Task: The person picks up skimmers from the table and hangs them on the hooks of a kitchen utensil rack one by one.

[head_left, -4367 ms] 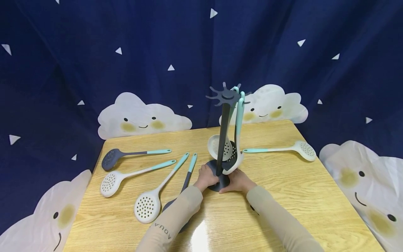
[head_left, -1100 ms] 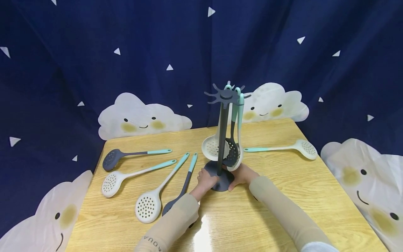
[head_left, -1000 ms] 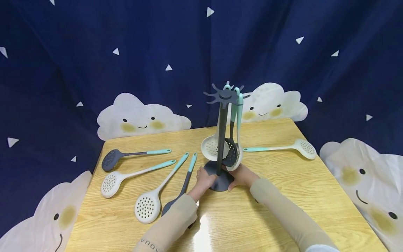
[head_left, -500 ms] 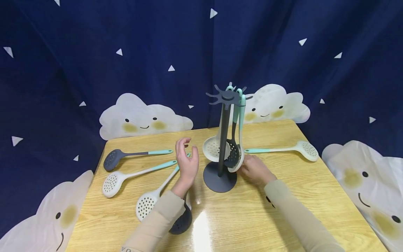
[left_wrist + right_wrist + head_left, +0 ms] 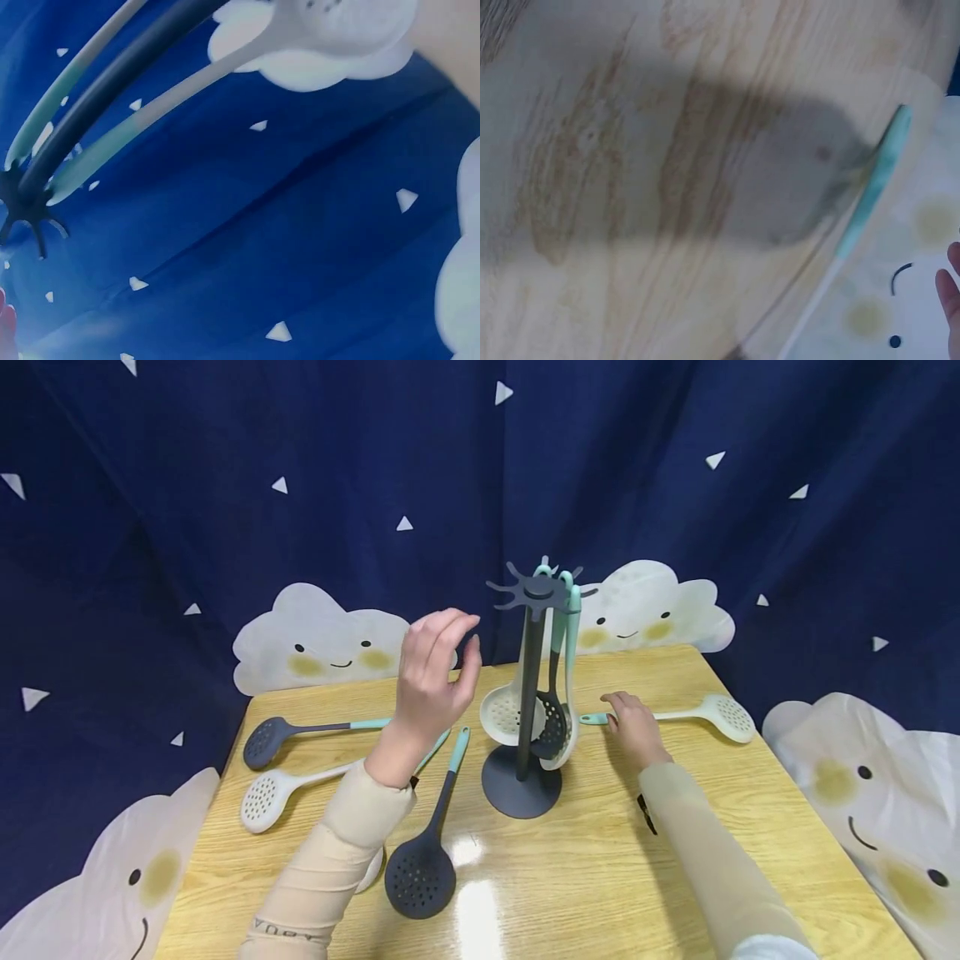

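Left hand (image 5: pixel 435 672) is raised at 10 o'clock of the upright dark rack (image 5: pixel 528 693), fingers loosely curved, released, holding nothing. Right hand (image 5: pixel 636 731) is over the mint handle of the white skimmer (image 5: pixel 678 715), which lies at 2 o'clock from the rack's base, also released, not gripping it. Three hanging utensils (image 5: pixel 551 725) sit on the rack's 12-to-2 o'clock side; dark skimmer (image 5: pixel 422 875) lies at 8 o'clock.
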Motion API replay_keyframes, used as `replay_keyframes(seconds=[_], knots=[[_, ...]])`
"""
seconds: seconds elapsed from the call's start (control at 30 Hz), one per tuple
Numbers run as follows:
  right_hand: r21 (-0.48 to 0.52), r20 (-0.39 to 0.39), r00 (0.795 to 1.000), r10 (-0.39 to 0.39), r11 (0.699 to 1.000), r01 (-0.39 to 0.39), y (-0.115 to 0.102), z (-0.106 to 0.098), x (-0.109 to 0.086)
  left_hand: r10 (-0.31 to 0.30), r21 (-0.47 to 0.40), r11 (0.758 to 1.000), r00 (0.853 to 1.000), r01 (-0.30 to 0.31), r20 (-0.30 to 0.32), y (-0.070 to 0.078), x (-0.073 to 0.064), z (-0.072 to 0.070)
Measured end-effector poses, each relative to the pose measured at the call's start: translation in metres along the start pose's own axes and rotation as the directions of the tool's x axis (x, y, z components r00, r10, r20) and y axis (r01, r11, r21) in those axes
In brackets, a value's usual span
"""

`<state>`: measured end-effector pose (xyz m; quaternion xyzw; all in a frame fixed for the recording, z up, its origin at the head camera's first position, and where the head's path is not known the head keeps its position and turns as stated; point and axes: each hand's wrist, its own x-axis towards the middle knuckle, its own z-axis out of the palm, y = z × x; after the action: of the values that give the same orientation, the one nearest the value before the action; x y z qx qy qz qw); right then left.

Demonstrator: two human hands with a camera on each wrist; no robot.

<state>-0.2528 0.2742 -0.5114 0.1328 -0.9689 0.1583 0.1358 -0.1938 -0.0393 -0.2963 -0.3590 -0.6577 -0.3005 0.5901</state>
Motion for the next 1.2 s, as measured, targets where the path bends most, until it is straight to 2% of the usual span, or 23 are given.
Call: replay_keyframes(seconds=[0.17, 0.37, 0.6, 0.73, 0.97, 1.2], knots=[[-0.020, 0.002, 0.999, 0.034, 0.999, -0.033, 0.006, 0.006, 0.002, 0.069, 0.021, 0.997, 0.995, -0.070, 0.076, 0.000, 0.018, 0.002], [-0.041, -0.020, 0.999, 0.028, 0.999, -0.029, 0.009, 0.014, 0.002, 0.066, 0.057, 0.996, 0.989, -0.074, 0.129, 0.000, 0.022, 0.012], [-0.074, 0.100, 0.993, 0.065, 0.996, -0.057, 0.014, 0.019, 0.005, 0.044, 0.095, 0.994, 0.987, -0.059, 0.154, 0.000, 0.018, 0.021], [-0.088, 0.193, 0.976, 0.099, 0.993, -0.084, 0.017, 0.022, 0.006, 0.042, 0.106, 0.993, 0.986, -0.060, 0.164, -0.001, 0.016, 0.022], [-0.142, 0.339, 0.928, 0.153, 0.984, -0.111, 0.016, 0.026, 0.007, 0.051, 0.117, 0.991, 0.985, -0.071, 0.164, -0.002, 0.016, 0.023], [-0.185, 0.399, 0.896, 0.195, 0.974, -0.129, 0.012, 0.029, 0.007, 0.044, 0.122, 0.991, 0.987, -0.064, 0.157, -0.001, 0.017, 0.023]])
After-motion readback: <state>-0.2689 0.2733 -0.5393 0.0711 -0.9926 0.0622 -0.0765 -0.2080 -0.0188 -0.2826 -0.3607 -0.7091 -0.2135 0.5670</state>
